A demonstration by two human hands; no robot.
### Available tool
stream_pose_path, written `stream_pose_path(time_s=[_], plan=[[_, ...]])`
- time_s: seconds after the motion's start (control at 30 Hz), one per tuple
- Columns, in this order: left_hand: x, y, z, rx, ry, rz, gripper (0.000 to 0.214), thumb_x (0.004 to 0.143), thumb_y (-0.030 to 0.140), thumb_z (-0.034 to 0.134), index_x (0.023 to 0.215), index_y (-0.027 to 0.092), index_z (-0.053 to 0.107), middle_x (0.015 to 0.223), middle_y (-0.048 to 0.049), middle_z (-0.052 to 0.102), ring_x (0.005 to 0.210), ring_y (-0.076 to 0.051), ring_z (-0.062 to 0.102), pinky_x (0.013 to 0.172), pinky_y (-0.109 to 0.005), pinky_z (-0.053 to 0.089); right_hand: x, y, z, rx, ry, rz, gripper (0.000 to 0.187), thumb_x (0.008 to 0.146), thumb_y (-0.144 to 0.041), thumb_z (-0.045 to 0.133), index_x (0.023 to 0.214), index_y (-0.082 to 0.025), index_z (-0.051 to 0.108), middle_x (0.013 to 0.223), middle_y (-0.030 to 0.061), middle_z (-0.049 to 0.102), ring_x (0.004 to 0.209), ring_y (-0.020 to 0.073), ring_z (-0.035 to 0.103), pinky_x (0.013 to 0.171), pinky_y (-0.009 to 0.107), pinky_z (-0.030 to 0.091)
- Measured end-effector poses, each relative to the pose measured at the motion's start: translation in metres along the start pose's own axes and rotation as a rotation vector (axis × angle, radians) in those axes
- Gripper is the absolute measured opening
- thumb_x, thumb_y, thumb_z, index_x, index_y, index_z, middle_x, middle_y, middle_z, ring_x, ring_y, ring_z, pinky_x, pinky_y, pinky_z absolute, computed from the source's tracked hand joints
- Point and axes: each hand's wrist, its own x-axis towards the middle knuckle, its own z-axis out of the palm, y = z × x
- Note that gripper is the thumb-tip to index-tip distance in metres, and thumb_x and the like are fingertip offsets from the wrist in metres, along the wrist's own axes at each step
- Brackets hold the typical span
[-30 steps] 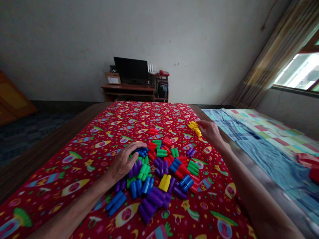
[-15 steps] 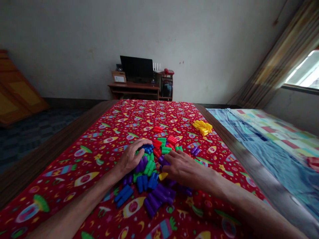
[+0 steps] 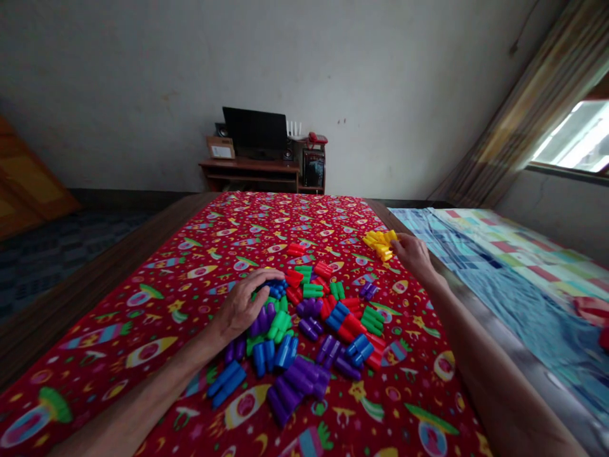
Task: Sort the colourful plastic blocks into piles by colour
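Note:
My left hand [image 3: 243, 303] rests at the left side of a mixed pile of toy building blocks, its fingers curled round blue blocks [image 3: 278, 288]. The hand partly hides these pieces. Over at the right, my right hand [image 3: 413, 254] has its fingertips closed on a yellow block [image 3: 390, 236] at the edge of a small yellow heap [image 3: 377, 241]. Near my left hand lie green blocks [image 3: 280, 325] and purple blocks [image 3: 297, 379]. Red blocks [image 3: 353, 325] spread across the pile's right part.
A red patterned cloth [image 3: 157, 387] covers the table, whose dark wooden edge [image 3: 457, 317] shows on the right. Beyond that edge is a bed with a blue sheet [image 3: 495, 304]. A desk [image 3: 250, 166] with a monitor [image 3: 255, 130] stands against the far wall.
My right hand has moved from the mixed pile to the yellow heap at the right, and the yellow block once beside it is gone from the pile. My left hand has stayed in place.

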Motion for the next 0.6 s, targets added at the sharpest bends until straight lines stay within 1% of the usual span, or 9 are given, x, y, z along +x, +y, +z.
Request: stream_pose_path(time_s=[0.07,0.17,0.33,0.4,0.47,0.53,0.6], plan=[[0.0,0.0,0.0,0.009,-0.002,0.001,0.034,0.09,0.031,0.037,0.107,0.018,0.064,0.114,-0.0084,0.068,0.11,-0.023,0.061,0.101,-0.036,0.047,0.001,0.017,0.006,-0.046,0.022,0.048,0.031,0.088,-0.03,0.042,0.087,-0.015,0.069,0.071,0.0078,0.067,0.064,0.0171,0.056,0.059,0.027,0.033],[0.0,0.0,0.0,0.018,-0.005,0.003,0.035,0.09,0.031,0.037,0.107,0.018,0.064,0.114,-0.0086,0.069,0.11,-0.023,0.061,0.1,-0.036,0.047,-0.001,0.031,0.012,-0.089,0.055,0.103,0.03,0.088,-0.028,0.042,0.091,-0.016,0.07,0.074,0.0085,0.067,0.068,0.0186,0.056,0.061,0.028,0.034],[0.001,0.002,-0.001,0.007,-0.005,0.002,0.034,0.09,0.032,0.038,0.105,0.017,0.065,0.113,-0.0092,0.069,0.109,-0.023,0.062,0.1,-0.036,0.047,-0.004,0.046,0.016,-0.073,0.049,0.199,0.032,0.087,-0.026,0.04,0.082,-0.015,0.069,0.071,0.0083,0.066,0.066,0.0182,0.055,0.06,0.028,0.034],[0.001,0.002,-0.001,0.005,-0.007,-0.007,0.034,0.09,0.032,0.038,0.105,0.018,0.065,0.113,-0.0085,0.069,0.11,-0.023,0.061,0.1,-0.037,0.047,-0.004,0.051,0.015,-0.038,-0.001,0.211,0.033,0.087,-0.027,0.04,0.075,-0.015,0.068,0.066,0.0069,0.065,0.063,0.0173,0.055,0.058,0.027,0.034],[0.001,0.002,-0.001,-0.001,-0.009,-0.012,0.035,0.09,0.032,0.038,0.106,0.019,0.066,0.113,-0.0082,0.069,0.11,-0.023,0.061,0.101,-0.037,0.046,-0.004,0.055,0.014,-0.006,-0.091,0.192,0.032,0.084,-0.027,0.042,0.07,-0.015,0.068,0.059,0.0042,0.062,0.059,0.0161,0.055,0.057,0.025,0.035],[0.001,0.001,-0.001,-0.011,-0.013,-0.016,0.035,0.09,0.032,0.038,0.106,0.019,0.066,0.112,-0.0083,0.069,0.11,-0.023,0.061,0.101,-0.037,0.046,-0.004,0.057,0.012,-0.005,-0.167,0.173,0.027,0.08,-0.026,0.046,0.07,-0.015,0.07,0.052,0.0012,0.058,0.055,0.0149,0.054,0.056,0.024,0.035],[0.001,0.001,-0.001,-0.019,-0.012,-0.014,0.035,0.09,0.033,0.038,0.106,0.018,0.065,0.112,-0.0084,0.069,0.11,-0.023,0.061,0.101,-0.037,0.046,-0.004,0.055,0.01,-0.034,-0.186,0.155,0.024,0.076,-0.024,0.05,0.073,-0.016,0.072,0.049,0.0,0.057,0.052,0.0139,0.052,0.054,0.024,0.035]])
